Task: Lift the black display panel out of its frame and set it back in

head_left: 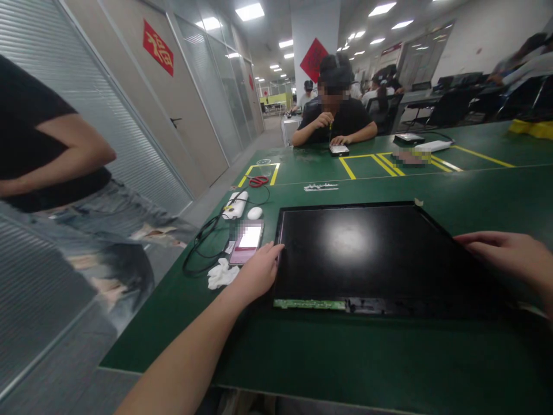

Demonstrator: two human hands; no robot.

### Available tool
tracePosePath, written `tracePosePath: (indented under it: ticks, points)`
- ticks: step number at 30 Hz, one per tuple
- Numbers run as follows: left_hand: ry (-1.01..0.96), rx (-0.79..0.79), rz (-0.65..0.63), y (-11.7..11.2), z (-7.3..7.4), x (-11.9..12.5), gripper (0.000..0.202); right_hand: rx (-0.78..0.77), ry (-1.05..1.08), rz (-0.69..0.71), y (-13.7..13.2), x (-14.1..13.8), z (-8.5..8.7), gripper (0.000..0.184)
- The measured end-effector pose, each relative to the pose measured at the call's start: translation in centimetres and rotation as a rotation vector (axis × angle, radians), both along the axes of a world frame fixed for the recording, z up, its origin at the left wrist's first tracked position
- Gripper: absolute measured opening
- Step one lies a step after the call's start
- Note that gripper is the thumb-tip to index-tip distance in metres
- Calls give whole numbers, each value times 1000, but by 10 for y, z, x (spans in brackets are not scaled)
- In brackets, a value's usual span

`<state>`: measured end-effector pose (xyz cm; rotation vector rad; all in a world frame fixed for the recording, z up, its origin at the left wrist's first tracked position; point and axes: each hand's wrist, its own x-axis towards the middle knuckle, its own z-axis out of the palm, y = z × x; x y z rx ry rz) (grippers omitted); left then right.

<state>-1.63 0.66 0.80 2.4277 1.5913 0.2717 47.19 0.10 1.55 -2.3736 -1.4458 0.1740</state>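
A large black display panel [375, 253] lies screen up on the green table, with a blurred light reflection on its face. Along its near edge runs a strip of green circuit board [309, 304]. My left hand [259, 268] grips the panel's left edge, fingertips at the frame. At the opposite edge, my right hand [505, 249] holds the side, its fingers partly hidden behind the panel. Close to my left hand are a phone [248, 242] with a lit screen and a crumpled white tissue [222, 274].
Left of the panel sit a white case [235, 205], a white mouse [254, 213], red-handled scissors [258, 181] and black cable [196, 245]. Small pale parts [320, 187] lie beyond it. A co-worker [334, 109] works across the table; another person [56, 150] stands at left.
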Motion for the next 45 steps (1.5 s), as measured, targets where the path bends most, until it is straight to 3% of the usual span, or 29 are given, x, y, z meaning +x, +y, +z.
tracePosePath:
  ticks: [10, 15, 18, 23, 26, 33, 40, 45]
  points:
    - [-44, 6, 9, -2, 3, 1, 54, -12, 7, -10, 0, -1, 2, 25]
    - [-197, 15, 67, -6, 9, 2, 56, -1, 1, -30, -1, -5, 3, 26]
    - [-413, -44, 167, -6, 12, 2, 54, 8, 18, -30, -2, -7, 4, 26]
    - [-1078, -198, 250, 3, 9, 5, 48, 2, -1, -23, -1, -3, 1, 26]
    - [-1301, -251, 329, 6, 6, 7, 52, -2, -4, -19, 0, 1, -1, 26]
    - [-1393, -303, 502, 4, 7, 13, 45, 2, -35, -8, 2, 3, -3, 27]
    - [-1445, -417, 583, 3, 9, 18, 41, 6, -19, -15, 0, -2, 0, 25]
    - [-1477, -482, 628, 3, 8, 19, 49, 22, -11, 3, -1, -2, -1, 25]
